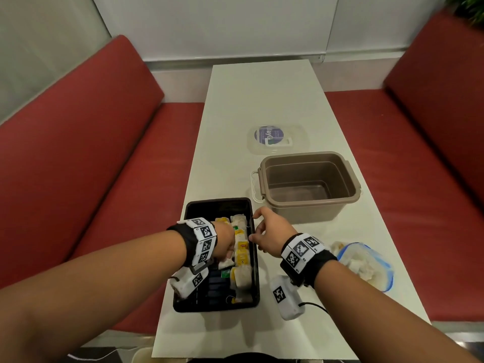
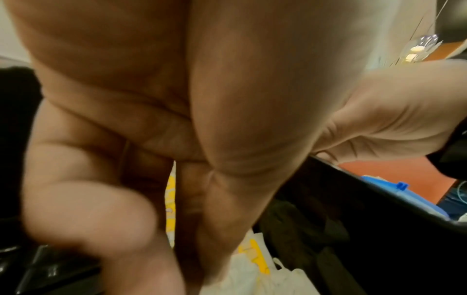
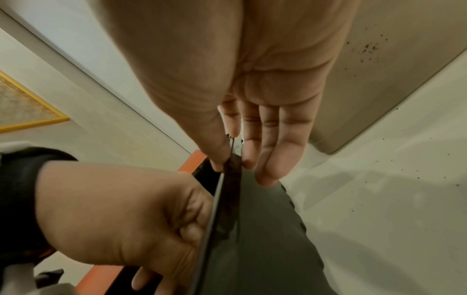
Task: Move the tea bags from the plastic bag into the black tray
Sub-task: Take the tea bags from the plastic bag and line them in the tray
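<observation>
Tea bags (image 1: 241, 251) between both hands

- the left hand (image 1: 225, 239) fingers are hidden among the tea bags (image 1: 242, 251); its grip cannot be told.
- the plastic bag (image 1: 366, 263) contents are blurred.
- lid (image 1: 276, 138) print unreadable.

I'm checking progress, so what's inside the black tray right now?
The black tray holds a row of tea bags with yellow tags along its right side. The left hand reaches in and covers part of the tray, so whatever lies under it cannot be seen.
</observation>
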A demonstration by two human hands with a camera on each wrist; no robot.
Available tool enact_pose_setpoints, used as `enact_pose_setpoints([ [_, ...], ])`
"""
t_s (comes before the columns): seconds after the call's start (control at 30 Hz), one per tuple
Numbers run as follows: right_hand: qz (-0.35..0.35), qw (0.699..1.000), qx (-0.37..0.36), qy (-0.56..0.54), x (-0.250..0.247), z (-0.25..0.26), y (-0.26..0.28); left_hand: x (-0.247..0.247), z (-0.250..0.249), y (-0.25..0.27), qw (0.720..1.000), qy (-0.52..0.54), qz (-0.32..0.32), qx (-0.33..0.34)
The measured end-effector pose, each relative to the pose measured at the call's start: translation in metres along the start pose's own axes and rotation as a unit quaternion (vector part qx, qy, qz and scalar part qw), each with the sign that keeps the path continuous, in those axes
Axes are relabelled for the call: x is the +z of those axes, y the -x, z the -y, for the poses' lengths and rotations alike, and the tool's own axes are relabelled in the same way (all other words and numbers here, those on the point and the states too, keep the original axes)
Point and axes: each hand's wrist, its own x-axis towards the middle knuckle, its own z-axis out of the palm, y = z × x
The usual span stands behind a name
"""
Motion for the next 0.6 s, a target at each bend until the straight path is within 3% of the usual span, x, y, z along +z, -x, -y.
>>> enact_pose_setpoints([
  [0.27, 0.000, 1.000, 0.008, -0.009, 0.001, -0.002, -0.001, 0.004, 0.013, -0.016, 0.993, 0.088, 0.072, 0.020],
  [0.43, 0.004, 1.000, 0.004, -0.008, 0.000, -0.003, 0.000, 0.002, 0.003, -0.025, 0.999, -0.038, 0.005, -0.034],
  [0.5, 0.005, 1.000, 0.000, -0.005, 0.000, -0.003, 0.000, 0.004, 0.004, -0.029, 0.997, -0.045, -0.030, -0.061],
  [0.6, 0.008, 1.000, -0.002, -0.004, 0.000, -0.004, 0.001, 0.006, 0.007, -0.030, 0.996, -0.034, -0.032, -0.071],
])
